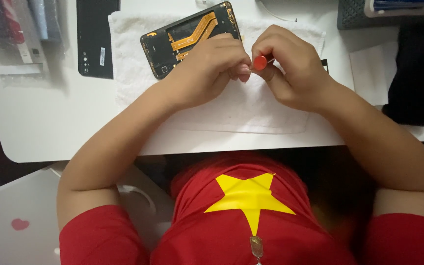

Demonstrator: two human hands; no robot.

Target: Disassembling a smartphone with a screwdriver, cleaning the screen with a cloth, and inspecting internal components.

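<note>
We pinch a small red-capped tool [260, 62] in our right hand [290, 68], fingers clamped on it, while our left hand [207, 68] curls closed beside it, fingertips meeting the cap. Just beyond lies an opened phone [182, 37] on a white towel [133, 54], with a black back cover [95, 39] farther left on the white table [40, 122].

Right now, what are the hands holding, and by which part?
Both hands, left hand and right hand, pinch a small red-capped tool near its red end; its tip is hidden. The opened phone lies unheld on the towel.
</note>
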